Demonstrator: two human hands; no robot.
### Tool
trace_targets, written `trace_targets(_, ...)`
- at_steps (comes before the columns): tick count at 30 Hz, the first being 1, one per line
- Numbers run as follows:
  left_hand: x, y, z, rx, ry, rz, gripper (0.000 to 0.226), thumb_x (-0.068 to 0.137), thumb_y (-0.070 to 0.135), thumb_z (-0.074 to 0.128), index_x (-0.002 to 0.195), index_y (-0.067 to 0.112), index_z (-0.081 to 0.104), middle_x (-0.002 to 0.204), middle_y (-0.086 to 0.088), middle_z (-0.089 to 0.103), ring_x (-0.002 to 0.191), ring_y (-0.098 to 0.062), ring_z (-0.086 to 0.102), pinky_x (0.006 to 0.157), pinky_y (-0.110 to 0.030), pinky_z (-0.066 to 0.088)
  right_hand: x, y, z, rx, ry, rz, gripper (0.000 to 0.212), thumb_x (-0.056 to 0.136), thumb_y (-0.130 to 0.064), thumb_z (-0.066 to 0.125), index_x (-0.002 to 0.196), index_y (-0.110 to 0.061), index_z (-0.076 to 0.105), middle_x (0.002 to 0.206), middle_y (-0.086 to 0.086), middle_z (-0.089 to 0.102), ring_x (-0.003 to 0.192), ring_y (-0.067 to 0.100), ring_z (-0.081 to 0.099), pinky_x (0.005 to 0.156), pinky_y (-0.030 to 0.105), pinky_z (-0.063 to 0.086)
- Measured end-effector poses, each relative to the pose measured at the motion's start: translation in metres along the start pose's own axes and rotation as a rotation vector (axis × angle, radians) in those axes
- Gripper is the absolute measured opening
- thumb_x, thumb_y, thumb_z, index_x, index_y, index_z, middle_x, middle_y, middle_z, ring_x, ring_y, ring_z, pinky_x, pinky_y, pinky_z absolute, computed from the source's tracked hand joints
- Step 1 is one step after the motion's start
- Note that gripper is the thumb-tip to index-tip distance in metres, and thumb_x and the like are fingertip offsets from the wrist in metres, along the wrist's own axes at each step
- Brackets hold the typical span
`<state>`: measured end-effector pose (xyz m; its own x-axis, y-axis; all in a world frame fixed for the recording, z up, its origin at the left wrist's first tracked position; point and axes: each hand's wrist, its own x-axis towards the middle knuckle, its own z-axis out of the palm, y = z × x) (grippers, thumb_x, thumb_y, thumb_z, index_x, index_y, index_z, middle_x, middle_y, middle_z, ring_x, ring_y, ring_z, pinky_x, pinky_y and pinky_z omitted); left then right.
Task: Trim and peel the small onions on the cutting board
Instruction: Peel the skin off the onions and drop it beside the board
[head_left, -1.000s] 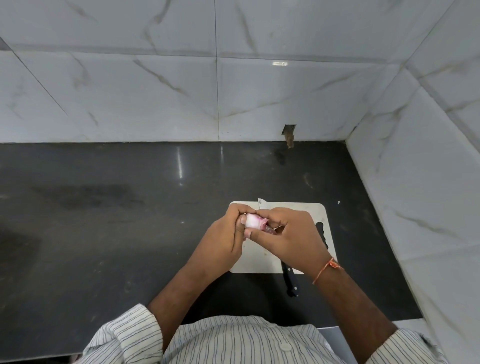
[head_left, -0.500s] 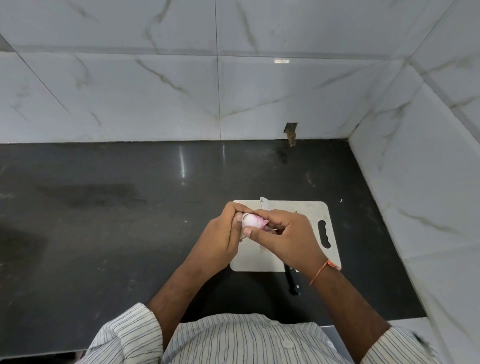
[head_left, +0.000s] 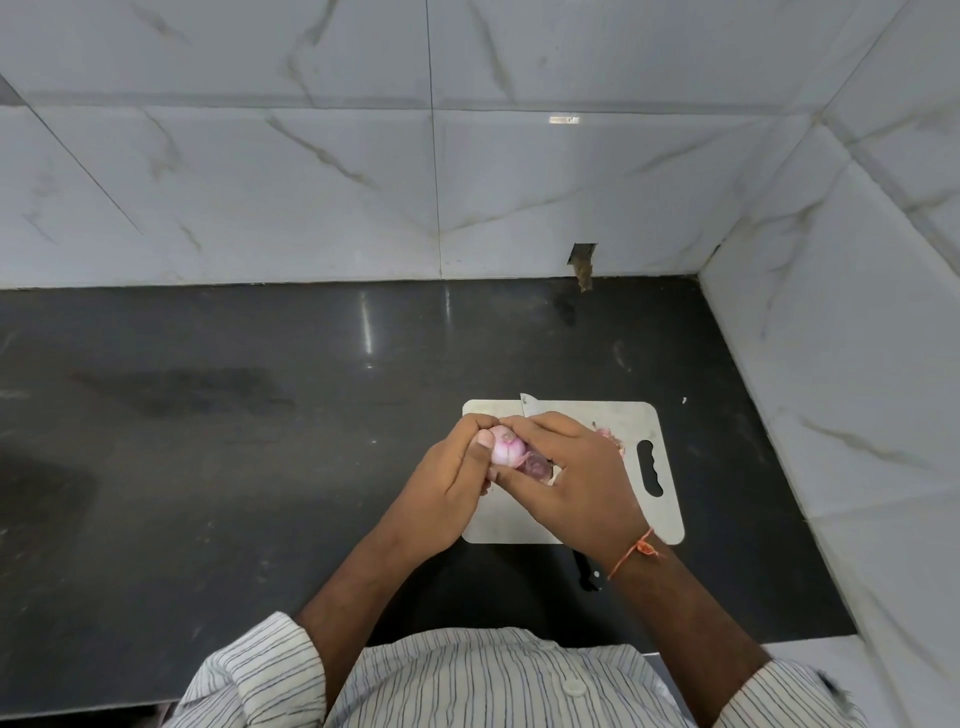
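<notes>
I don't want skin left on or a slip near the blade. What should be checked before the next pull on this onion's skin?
1. Onion gripped by both hands: ok, left hand and right hand pinch it.
2. Held above the cutting board: ok.
3. Knife out of the hands: ok, it lies on the board under them.
4. Skin fully off: not ok, purple skin clings on the right.
5. Peel scraps on the board: ok.
6. Other onions waiting: cannot tell.

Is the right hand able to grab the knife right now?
Probably not at once: the right hand is busy peeling the onion with the left hand. The knife lies underneath it, nothing else blocking.
</notes>
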<state>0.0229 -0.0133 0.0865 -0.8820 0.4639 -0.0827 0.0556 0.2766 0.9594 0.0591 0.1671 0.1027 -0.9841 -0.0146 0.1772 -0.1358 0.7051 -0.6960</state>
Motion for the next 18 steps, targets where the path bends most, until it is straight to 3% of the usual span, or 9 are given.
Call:
trace_targets(3,0.002,-0.001,0.003,0.039,0.017,0.028,0.037,0.114,0.039,0.031,0.121,0.019,0.062,0.096,0.013,0.068,0.083,-0.010,0.064,0.074,-0.033,0.058,0.001,0.001,0.001,-0.022,0.028,-0.013,0.051,0.092,-0.054,0.072,0.131,-0.020,0.075,0.120,-0.005,0.077,0.108,0.009,0.070,0.100,0.017,0.052)
trace_targets(7,0.003,-0.003,0.002,0.109,0.045,0.057,0.042,0.113,0.041,0.029,0.122,0.018,0.062,0.101,0.010,0.070,0.091,-0.008,0.068,0.076,-0.021,0.055,0.001,-0.003,-0.003,0.011,0.044,-0.020,0.052,0.090,-0.054,0.075,0.130,-0.021,0.075,0.119,-0.007,0.077,0.108,0.004,0.066,0.100,0.004,0.043)
trace_targets(10,0.004,-0.004,-0.001,0.173,0.063,0.064,0.045,0.113,0.047,0.029,0.124,0.020,0.063,0.107,0.011,0.072,0.100,-0.010,0.070,0.083,-0.029,0.059,0.003,-0.009,-0.004,0.075,0.005,0.034,0.051,0.091,-0.058,0.074,0.131,-0.027,0.073,0.120,-0.013,0.075,0.110,0.003,0.067,0.099,0.012,0.050)
trace_targets(13,0.005,-0.003,-0.008,0.248,0.057,0.046,0.047,0.111,0.047,0.029,0.125,0.019,0.064,0.107,0.008,0.073,0.098,-0.010,0.070,0.085,-0.034,0.059,0.005,-0.014,-0.008,0.173,-0.040,0.163,0.045,0.087,-0.057,0.079,0.127,-0.037,0.074,0.113,-0.024,0.075,0.108,-0.002,0.068,0.092,0.012,0.053)
trace_targets(18,0.002,0.001,-0.013,0.278,0.002,0.083,0.036,0.113,0.036,0.035,0.133,0.022,0.062,0.114,0.013,0.073,0.105,-0.006,0.069,0.090,-0.030,0.057,0.009,-0.012,-0.017,0.181,-0.157,0.316,0.041,0.081,-0.060,0.082,0.114,-0.035,0.080,0.096,-0.020,0.080,0.092,0.001,0.074,0.089,0.030,0.062)
